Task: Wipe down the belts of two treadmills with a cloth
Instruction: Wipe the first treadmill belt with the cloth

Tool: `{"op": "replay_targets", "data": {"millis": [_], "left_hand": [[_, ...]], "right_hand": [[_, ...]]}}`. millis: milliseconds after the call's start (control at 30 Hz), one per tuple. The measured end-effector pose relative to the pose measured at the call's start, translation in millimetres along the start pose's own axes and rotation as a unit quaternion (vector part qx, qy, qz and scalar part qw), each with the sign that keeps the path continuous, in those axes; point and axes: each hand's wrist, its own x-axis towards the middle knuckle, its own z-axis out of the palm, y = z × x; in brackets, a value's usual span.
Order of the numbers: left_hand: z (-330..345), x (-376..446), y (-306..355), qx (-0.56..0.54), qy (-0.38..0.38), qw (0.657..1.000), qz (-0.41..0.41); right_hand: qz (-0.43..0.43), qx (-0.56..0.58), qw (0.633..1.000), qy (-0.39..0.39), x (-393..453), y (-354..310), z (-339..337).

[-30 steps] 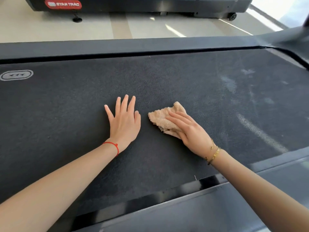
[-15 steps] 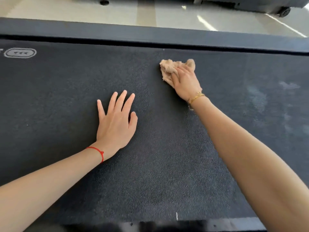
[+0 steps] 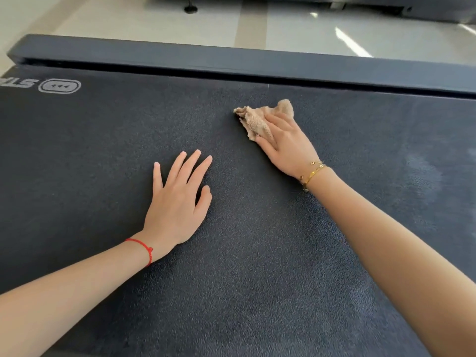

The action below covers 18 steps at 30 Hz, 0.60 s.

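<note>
Tan cloth [image 3: 260,119] lies pressed under the right hand [image 3: 288,143], fingers flat; left hand [image 3: 177,199] rests splayed on the belt [image 3: 257,279]. Mid-wipe, likely; dusty patches at right probably come next.

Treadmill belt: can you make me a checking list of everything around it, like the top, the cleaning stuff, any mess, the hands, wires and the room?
Surface: dark textured treadmill belt; pale smudges toward the right; printed logo at far left.
Job's things: tan cloth, crumpled, lying on the belt near the far side rail.
Clutter: nothing seen.
Hands: left hand flat on the belt, fingers spread, holding nothing; right hand presses the cloth down, fingers laid over it.
Cables: nothing seen.
Surroundings: light floor beyond the rail; base of another machine at the top edge.
</note>
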Motion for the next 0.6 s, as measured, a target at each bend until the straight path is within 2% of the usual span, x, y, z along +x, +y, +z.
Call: {"op": "replay_targets", "data": {"millis": [600], "left_hand": [[-3,-2,3,-0.010,0.002,1.000,0.002]], "right_hand": [[-0.044,-0.061,0.997,-0.020,-82,-26,-18]]}}
